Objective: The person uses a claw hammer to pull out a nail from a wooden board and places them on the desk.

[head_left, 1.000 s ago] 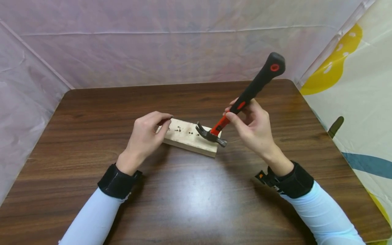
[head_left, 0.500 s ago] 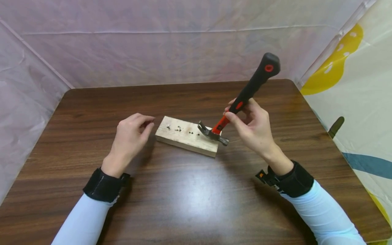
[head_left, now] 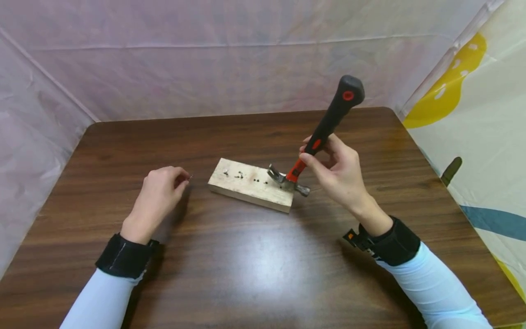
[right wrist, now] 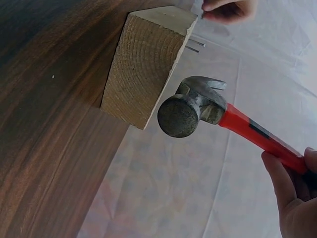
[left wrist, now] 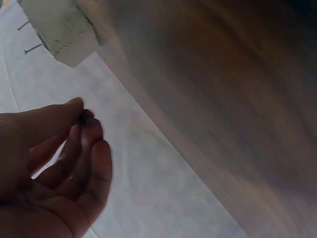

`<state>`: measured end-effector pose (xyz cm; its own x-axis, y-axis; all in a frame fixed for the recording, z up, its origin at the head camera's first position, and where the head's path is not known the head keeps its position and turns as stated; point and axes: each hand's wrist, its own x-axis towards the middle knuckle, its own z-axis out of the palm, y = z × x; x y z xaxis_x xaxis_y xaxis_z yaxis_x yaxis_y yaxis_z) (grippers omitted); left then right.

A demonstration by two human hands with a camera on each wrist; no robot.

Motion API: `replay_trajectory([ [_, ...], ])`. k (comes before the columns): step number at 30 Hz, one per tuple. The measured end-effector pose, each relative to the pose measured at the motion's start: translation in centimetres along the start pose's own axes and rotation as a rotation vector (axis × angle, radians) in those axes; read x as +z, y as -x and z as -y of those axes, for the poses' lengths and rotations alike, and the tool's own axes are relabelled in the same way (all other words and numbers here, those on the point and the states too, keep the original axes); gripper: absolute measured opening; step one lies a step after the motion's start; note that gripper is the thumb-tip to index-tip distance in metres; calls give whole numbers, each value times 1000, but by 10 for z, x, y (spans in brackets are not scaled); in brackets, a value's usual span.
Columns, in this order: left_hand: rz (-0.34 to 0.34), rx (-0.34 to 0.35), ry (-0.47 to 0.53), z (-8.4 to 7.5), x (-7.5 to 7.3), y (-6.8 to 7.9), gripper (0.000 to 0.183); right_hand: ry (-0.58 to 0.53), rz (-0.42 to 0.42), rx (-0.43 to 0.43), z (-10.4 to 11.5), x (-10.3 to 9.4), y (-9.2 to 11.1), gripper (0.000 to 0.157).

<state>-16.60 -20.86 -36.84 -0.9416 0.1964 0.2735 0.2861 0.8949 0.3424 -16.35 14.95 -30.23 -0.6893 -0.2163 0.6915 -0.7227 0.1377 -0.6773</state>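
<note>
Left hand (head_left: pixel 153 200) pinching dark item (left wrist: pixel 86 119), too small to identify, left of wooden block (head_left: pixel 246 186). Right hand (head_left: pixel 341 176) gripping hammer (head_left: pixel 323 130) by handle, head just above block's right end. Nails (left wrist: pixel 33 49) standing from block's top. Block flat on brown table (head_left: pixel 263 274), pale cloth (head_left: pixel 205 77) behind.

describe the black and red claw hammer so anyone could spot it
On the brown wood-grain table lies a pale rectangular wood block. By its right end, the bare right hand holds the hammer, set apart by its metal claw head.
</note>
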Motion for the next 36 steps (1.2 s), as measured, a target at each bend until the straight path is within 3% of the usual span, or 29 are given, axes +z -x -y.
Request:
replay_trajectory([
  [15, 191, -177, -48, 20, -9, 9, 10, -5, 20, -16, -26, -5, 5, 31],
  [23, 200, -212, -47, 29, -13, 10, 8, 7, 20, -1, -25, -4, 5, 34],
  [36, 276, -245, -65, 37, -17, 8, 6, 36, 41, -11, -24, -5, 4, 31],
])
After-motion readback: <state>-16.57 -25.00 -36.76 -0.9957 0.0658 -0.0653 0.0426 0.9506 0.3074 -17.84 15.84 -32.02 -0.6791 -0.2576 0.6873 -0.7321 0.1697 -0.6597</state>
